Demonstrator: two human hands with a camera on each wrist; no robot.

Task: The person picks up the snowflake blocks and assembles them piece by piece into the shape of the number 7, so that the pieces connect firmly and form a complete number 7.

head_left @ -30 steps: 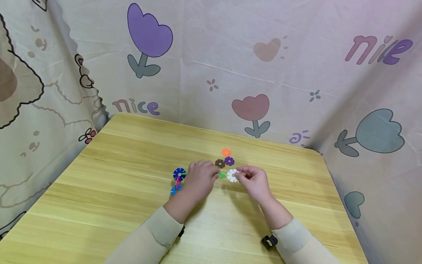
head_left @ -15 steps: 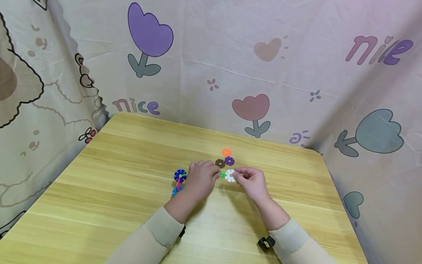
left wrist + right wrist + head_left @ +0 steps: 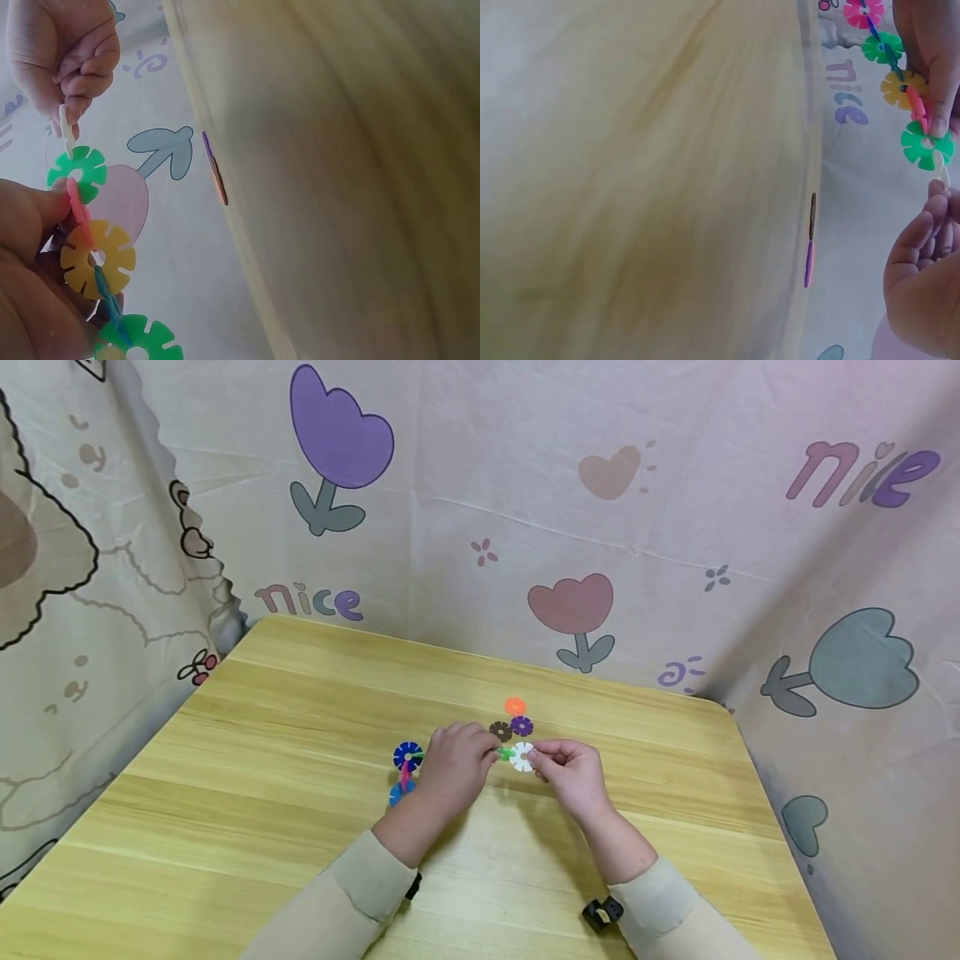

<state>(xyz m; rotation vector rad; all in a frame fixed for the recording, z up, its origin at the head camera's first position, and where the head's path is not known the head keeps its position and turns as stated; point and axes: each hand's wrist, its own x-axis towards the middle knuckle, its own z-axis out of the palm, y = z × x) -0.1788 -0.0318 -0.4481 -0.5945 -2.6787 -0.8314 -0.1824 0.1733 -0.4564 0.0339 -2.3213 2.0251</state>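
My left hand [image 3: 459, 768] grips a chain of slotted plastic snowflake discs. In the left wrist view, a pink disc [image 3: 76, 201] at its fingertips links a green disc [image 3: 91, 165] to a yellow disc [image 3: 118, 259]. A dark blue disc [image 3: 401, 752] and a light blue disc [image 3: 396, 794] at the chain's other end show left of that hand. Between thumb and finger, my right hand [image 3: 576, 772] pinches a white disc [image 3: 517, 763]. Its edge meets the green end disc, crosswise; how deep the slots sit together I cannot tell.
Behind the hands, an orange disc [image 3: 515, 706], a purple disc [image 3: 522, 726] and a brown disc [image 3: 497, 732] lie flat on the wooden table [image 3: 285, 718]. Printed cloth [image 3: 450, 468] hangs along the table's back and sides.
My right hand has moved slightly left, bringing the white disc from apart to touching the green disc. My left hand has stayed nearly in place with the chain.
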